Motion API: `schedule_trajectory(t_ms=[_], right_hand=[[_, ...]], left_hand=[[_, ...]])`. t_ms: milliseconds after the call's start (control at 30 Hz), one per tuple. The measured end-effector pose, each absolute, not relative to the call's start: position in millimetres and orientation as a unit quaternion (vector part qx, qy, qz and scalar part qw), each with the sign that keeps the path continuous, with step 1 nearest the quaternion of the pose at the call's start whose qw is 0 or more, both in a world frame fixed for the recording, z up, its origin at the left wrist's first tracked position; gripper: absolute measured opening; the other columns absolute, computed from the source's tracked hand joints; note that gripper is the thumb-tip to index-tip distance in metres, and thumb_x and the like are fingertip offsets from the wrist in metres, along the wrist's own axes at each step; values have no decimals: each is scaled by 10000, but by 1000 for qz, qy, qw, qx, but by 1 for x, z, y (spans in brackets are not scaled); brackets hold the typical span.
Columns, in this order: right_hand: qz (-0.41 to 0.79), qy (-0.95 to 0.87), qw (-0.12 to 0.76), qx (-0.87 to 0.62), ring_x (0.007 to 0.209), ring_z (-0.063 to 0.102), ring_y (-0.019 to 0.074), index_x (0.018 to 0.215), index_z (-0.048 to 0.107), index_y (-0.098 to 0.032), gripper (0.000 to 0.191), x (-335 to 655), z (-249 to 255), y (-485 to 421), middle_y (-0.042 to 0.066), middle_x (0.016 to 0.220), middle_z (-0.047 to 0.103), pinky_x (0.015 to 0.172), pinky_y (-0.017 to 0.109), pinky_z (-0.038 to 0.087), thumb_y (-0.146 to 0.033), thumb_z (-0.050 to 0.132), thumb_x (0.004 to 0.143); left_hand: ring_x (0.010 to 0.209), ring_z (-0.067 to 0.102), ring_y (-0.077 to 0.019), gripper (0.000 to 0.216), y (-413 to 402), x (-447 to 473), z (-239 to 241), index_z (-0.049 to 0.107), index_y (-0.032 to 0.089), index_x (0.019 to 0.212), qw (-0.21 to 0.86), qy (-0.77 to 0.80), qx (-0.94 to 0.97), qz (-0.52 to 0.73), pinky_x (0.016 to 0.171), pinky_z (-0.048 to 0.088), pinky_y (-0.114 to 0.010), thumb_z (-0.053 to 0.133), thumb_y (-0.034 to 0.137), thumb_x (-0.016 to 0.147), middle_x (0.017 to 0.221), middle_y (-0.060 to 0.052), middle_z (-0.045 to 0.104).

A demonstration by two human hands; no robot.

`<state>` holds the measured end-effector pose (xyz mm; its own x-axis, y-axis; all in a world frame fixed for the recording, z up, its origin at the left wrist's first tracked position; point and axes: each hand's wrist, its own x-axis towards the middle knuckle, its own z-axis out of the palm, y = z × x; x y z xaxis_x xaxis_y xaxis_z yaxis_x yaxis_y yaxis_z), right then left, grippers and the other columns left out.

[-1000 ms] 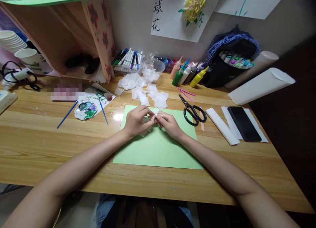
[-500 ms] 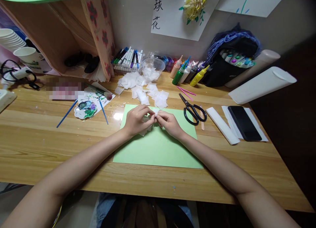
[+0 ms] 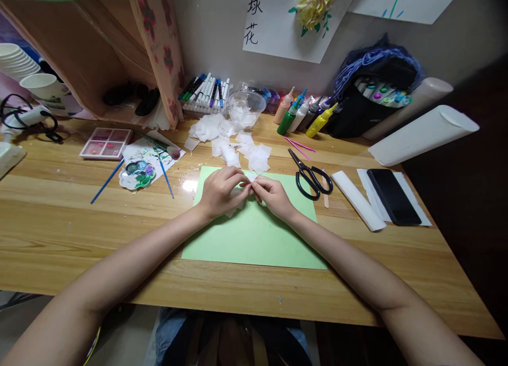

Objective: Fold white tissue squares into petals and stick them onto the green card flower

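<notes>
Over the light green sheet of paper [image 3: 257, 239], my left hand [image 3: 224, 191] and my right hand [image 3: 273, 197] meet fingertip to fingertip. Both are closed in a pinch on a small piece of white tissue paper [image 3: 251, 177], mostly covered by the fingers. More white tissue paper [image 3: 234, 210] lies on the green sheet, partly hidden under my left hand. Just beyond the sheet, a loose pile of white tissue squares [image 3: 210, 129] spreads in front of a clear plastic cup [image 3: 246, 112]. To the right of my right hand lie black-handled scissors [image 3: 309, 175].
Paint bottles [image 3: 304, 117] and a tray of markers [image 3: 206, 95] line the wall. At the left are a paint palette [image 3: 137, 174], blue brushes [image 3: 107, 181] and a pink palette box [image 3: 106, 144]. A black phone [image 3: 392, 197] and a folded white paper strip [image 3: 357, 202] lie right.
Both hands keep their pinch in nearly the same place, with only slight finger movement. The camera view has shifted very slightly.
</notes>
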<state>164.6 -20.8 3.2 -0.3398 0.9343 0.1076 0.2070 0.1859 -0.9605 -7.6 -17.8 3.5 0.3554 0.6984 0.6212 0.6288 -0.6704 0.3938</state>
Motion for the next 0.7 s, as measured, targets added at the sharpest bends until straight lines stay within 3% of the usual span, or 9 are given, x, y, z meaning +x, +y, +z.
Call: schedule_trajectory(t_ms=[367, 533, 700], right_hand=[[462, -674, 379, -434, 583, 449, 124, 618, 516, -187, 357, 164, 3, -22, -19, 583, 465, 598, 272, 353, -417, 476, 889], [507, -640, 374, -439, 509, 429, 101, 685, 555, -175, 281, 164, 1, -22, -22, 602, 489, 521, 255, 339, -358, 466, 879], [499, -644, 371, -445, 502, 426, 97, 631, 531, -177, 270, 165, 1, -23, -31, 554, 469, 520, 248, 339, -304, 456, 858]], left_hand=[[731, 545, -137, 71, -14, -7, 3, 511, 185, 846, 131, 431, 805, 385, 652, 420, -260, 500, 250, 870, 787, -17, 587], [726, 544, -121, 51, -10, -8, 0, 462, 190, 883, 191, 463, 754, 424, 650, 436, -250, 471, 240, 878, 818, -10, 573], [677, 531, -98, 64, -3, -10, -1, 445, 198, 842, 254, 500, 682, 469, 597, 435, -218, 472, 242, 879, 791, 4, 555]])
